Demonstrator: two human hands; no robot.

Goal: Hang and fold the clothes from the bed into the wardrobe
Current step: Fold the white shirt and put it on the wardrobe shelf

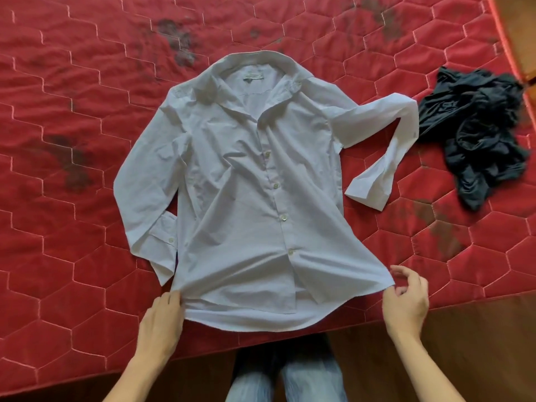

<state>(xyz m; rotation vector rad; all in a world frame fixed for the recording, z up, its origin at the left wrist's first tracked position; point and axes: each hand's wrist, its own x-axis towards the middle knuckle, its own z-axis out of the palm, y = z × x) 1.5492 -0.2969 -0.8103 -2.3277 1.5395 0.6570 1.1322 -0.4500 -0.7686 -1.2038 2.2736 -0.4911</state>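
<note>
White shirt (246, 184) flat on red mattress (72, 97). Left hand (159, 323) pinches hem corner; right hand (406, 300) spread, fingers loose beside opposite corner. Black garment (478, 134) beyond right hand.

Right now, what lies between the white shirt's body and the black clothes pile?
In the head view, the shirt's bent sleeve lies there on the red mattress, reaching close to the black pile.

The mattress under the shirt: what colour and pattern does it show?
Red, quilted in pale stitched hexagons, with dark blotches; the mattress shows best in the head view.

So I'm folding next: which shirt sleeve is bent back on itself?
The sleeve toward the black garment; the other sleeve lies straight.
</note>
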